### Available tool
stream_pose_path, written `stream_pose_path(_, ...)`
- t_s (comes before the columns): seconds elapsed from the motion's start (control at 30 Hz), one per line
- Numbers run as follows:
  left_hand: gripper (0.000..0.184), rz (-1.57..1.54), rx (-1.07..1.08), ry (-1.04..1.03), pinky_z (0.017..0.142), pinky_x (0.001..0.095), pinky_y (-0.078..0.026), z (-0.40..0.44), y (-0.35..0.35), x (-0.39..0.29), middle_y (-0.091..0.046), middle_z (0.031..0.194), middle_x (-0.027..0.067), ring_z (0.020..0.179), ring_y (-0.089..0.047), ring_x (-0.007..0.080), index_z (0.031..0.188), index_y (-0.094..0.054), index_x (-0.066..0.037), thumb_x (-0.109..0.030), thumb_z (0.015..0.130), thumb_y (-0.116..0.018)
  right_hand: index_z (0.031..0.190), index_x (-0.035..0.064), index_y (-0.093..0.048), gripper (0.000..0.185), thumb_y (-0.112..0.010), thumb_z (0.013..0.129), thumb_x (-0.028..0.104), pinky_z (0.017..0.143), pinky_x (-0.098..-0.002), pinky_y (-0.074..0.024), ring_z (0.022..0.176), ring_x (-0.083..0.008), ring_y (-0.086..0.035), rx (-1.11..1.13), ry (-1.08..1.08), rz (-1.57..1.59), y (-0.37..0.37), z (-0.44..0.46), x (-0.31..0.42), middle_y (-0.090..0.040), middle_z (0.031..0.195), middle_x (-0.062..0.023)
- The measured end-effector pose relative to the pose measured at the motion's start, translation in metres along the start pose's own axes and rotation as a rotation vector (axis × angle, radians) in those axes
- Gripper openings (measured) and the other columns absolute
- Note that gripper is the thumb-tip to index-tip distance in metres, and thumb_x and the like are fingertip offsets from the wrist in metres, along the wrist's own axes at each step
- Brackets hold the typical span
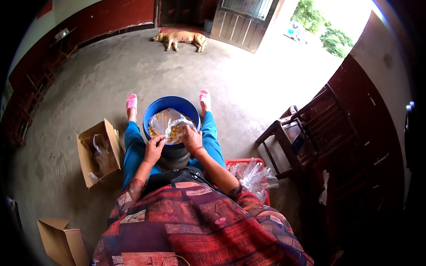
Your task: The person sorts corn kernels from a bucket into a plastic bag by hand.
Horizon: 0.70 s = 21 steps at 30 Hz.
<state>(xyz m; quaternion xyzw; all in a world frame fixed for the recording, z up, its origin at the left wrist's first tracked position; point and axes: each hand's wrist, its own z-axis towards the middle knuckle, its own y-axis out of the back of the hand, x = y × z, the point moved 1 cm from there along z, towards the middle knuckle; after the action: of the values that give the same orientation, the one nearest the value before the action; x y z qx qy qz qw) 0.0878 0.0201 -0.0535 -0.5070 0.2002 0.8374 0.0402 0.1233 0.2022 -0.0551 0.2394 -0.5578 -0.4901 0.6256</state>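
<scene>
A blue bucket (153,107) stands between my knees, holding many small yellow-brown pieces (175,133) whose kind I cannot make out. Over them, inside the rim, lies a clear plastic bag (163,120). My left hand (154,148) pinches the bag's near left edge at the bucket's front. On the right side of the opening, my right hand (192,138) has its fingers closed on the bag's bunched plastic. A red band circles my right wrist. Whether the bag holds any of the pieces is hard to tell through the plastic.
To my left is an open cardboard box (84,153) with clear plastic inside; another cardboard box (66,244) sits nearer. A red basket (233,162) with clear plastic bags (257,179) is at my right, beside a wooden chair (290,144). A dog (184,39) lies near the doorway.
</scene>
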Motion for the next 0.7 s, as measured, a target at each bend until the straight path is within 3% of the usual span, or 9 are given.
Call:
stream_pose_path(0.03, 0.016, -0.081, 0.010, 0.113, 0.072, 0.0241, -0.044, 0.000, 0.002, 0.003, -0.062, 0.083, 0.0051, 0.078, -0.056, 0.0103, 0.093, -0.060, -0.001, -0.010, 0.081, -0.057, 0.102, 0.0133, -0.047, 0.027, -0.047, 0.075, 0.015, 0.073, -0.0429, -0.0350, 0.093, -0.0266, -0.052, -0.080, 0.029, 0.054, -0.002, -0.001, -0.002, -0.060, 0.088, -0.0094)
stream_pose_path(0.1, 0.016, -0.174, 0.003, 0.177, 0.072, 0.0218, -0.043, 0.000, 0.004, 0.007, -0.062, 0.083, 0.0022, 0.077, -0.054, 0.0062, 0.093, -0.060, 0.000, -0.009, 0.081, -0.057, 0.103, 0.0124, -0.046, 0.028, -0.047, 0.075, 0.013, 0.074, -0.0435, -0.0365, 0.094, -0.0275, -0.052, -0.064, 0.029, 0.062, 0.000, -0.003, -0.004, -0.059, 0.089, -0.0117)
stream_pose_path(0.23, 0.019, -0.157, 0.024, 0.145, 0.074, 0.0222, -0.044, -0.005, 0.009, 0.005, -0.062, 0.086, 0.0034, 0.080, -0.056, 0.0081, 0.096, -0.059, 0.000, -0.004, 0.078, -0.057, 0.109, 0.0109, -0.044, 0.035, -0.047, 0.074, 0.011, 0.079, -0.0437, -0.0388, 0.095, -0.0309, -0.051, -0.016, 0.066, 0.076, -0.003, -0.003, -0.005, -0.057, 0.096, -0.0142)
stream_pose_path(0.3, 0.019, -0.126, -0.005, 0.121, 0.074, 0.0224, -0.044, -0.006, 0.009, 0.001, -0.062, 0.087, 0.0039, 0.080, -0.056, 0.0086, 0.095, -0.059, 0.000, -0.003, 0.077, -0.058, 0.113, 0.0139, -0.042, 0.044, -0.051, 0.070, 0.012, 0.077, -0.0439, -0.0393, 0.096, -0.0295, -0.051, -0.187, 0.022, 0.155, -0.005, 0.000, -0.002, -0.054, 0.108, -0.0092)
stream_pose_path(0.37, 0.020, -0.174, -0.099, 0.131, 0.072, 0.0221, -0.045, -0.006, 0.009, 0.005, -0.062, 0.087, 0.0037, 0.079, -0.057, 0.0082, 0.094, -0.059, 0.000, -0.001, 0.074, -0.059, 0.113, 0.0141, -0.041, 0.046, -0.052, 0.068, 0.009, 0.075, -0.0450, -0.0394, 0.094, -0.0300, -0.052, -0.122, -0.034, 0.238, -0.002, 0.004, -0.004, -0.053, 0.107, -0.0076)
stream_pose_path(0.43, 0.020, -0.127, -0.206, 0.133, 0.065, 0.0209, -0.044, -0.007, 0.015, 0.012, -0.060, 0.079, 0.0007, 0.070, -0.053, 0.0063, 0.093, -0.060, -0.001, 0.000, 0.073, -0.060, 0.106, 0.0093, -0.041, 0.041, -0.052, 0.067, 0.004, 0.066, -0.0423, -0.0444, 0.078, -0.0324, -0.056, -0.220, -0.029, 0.278, 0.002, 0.005, -0.003, -0.053, 0.087, -0.0111)
stream_pose_path(0.5, 0.017, -0.064, -0.239, 0.187, 0.051, 0.0196, -0.036, -0.007, 0.024, 0.009, -0.049, 0.063, -0.0044, 0.056, -0.039, 0.0039, 0.088, -0.059, -0.002, 0.000, 0.071, -0.061, 0.104, 0.0098, -0.040, 0.040, -0.053, 0.067, 0.003, 0.066, -0.0417, -0.0444, 0.075, -0.0332, -0.056, -0.236, -0.103, 0.314, -0.002, 0.012, -0.002, -0.054, 0.085, -0.0112)
stream_pose_path(0.6, 0.020, -0.027, -0.213, 0.206, 0.050, 0.0165, -0.032, -0.015, 0.029, 0.014, -0.046, 0.064, -0.0067, 0.056, -0.038, 0.0015, 0.091, -0.057, -0.004, -0.003, 0.072, -0.062, 0.114, 0.0130, -0.037, 0.053, -0.055, 0.065, 0.005, 0.066, -0.0412, -0.0443, 0.072, -0.0337, -0.056, -0.251, -0.191, 0.310, 0.007, 0.012, 0.007, -0.056, 0.076, -0.0120)
stream_pose_path(0.7, 0.019, 0.019, -0.193, 0.234, 0.049, 0.0169, -0.032, -0.021, 0.028, 0.029, -0.049, 0.063, -0.0060, 0.054, -0.039, 0.0013, 0.092, -0.056, -0.004, -0.006, 0.075, -0.061, 0.091, 0.0097, -0.057, 0.028, -0.056, 0.064, 0.008, 0.067, -0.0402, -0.0455, 0.073, -0.0326, -0.057, -0.077, -0.038, 0.077, -0.004, 0.018, -0.004, -0.059, 0.076, -0.0137)
